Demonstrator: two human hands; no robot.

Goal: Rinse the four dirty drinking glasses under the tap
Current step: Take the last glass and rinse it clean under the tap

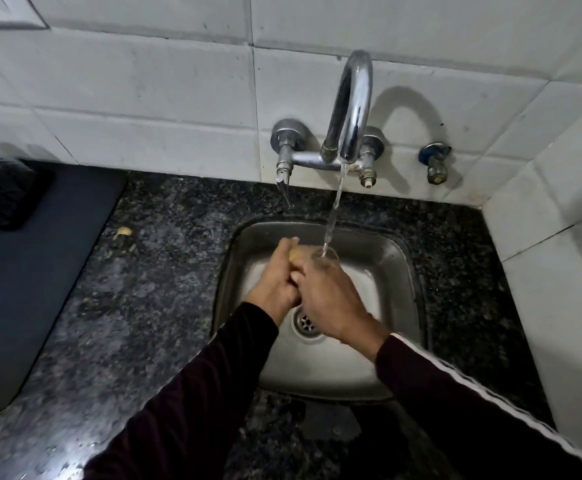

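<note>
One drinking glass (pixel 326 255) is getting its rinse in the middle of the frame, over the sink (pixel 391 258), with the tap (pixel 351 109) stream running into its mouth. How many are already rinsed cannot be told; no others are showing. The right hand (pixel 331 299) is wrapping its grip around the glass, tilting it. The left hand (pixel 277 282) is closing its grip on a yellowish scrubber (pixel 298 256) against the glass's side.

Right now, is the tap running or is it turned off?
Running. A stream of water falls from the tap spout into the glass that both hands hold over the sink.
</note>
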